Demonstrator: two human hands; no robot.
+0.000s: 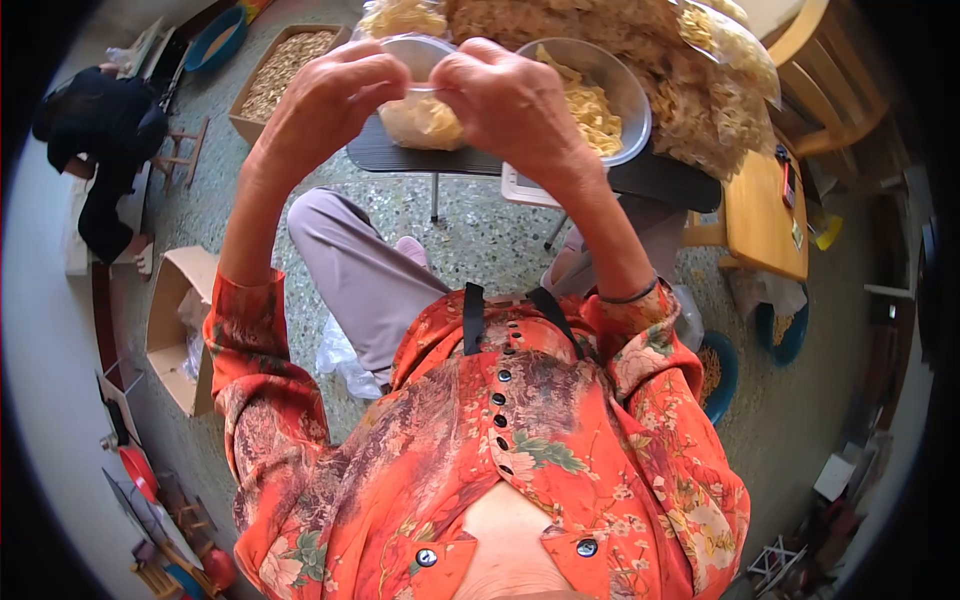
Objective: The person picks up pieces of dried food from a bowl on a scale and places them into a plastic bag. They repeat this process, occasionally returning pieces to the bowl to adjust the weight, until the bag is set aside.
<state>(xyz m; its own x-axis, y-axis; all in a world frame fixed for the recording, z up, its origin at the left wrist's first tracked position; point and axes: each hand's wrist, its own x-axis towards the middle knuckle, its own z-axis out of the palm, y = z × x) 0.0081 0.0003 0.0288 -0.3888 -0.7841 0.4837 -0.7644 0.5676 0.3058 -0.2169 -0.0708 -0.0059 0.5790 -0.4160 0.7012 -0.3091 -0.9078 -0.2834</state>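
Both of my hands pinch the top edge of a clear plastic bag (422, 122) that holds pale yellow dried pieces. My left hand (335, 92) grips it at the left and my right hand (512, 100) at the right, with a small gap between them. The bag hangs just over the near edge of a dark table (385, 155). Right of it, partly behind my right hand, stands a clear round bowl (640, 125) with yellow strips (592, 118). A white device, perhaps a scale (528, 192), lies below my right wrist.
Many filled bags (690, 90) are piled at the back right. A wooden stool (765, 225) and chair (835, 80) stand right. Left are a box of brown pieces (290, 75), an open carton (180, 330) and a seated person in dark clothes (100, 120). Blue basins (722, 375) stand on the floor.
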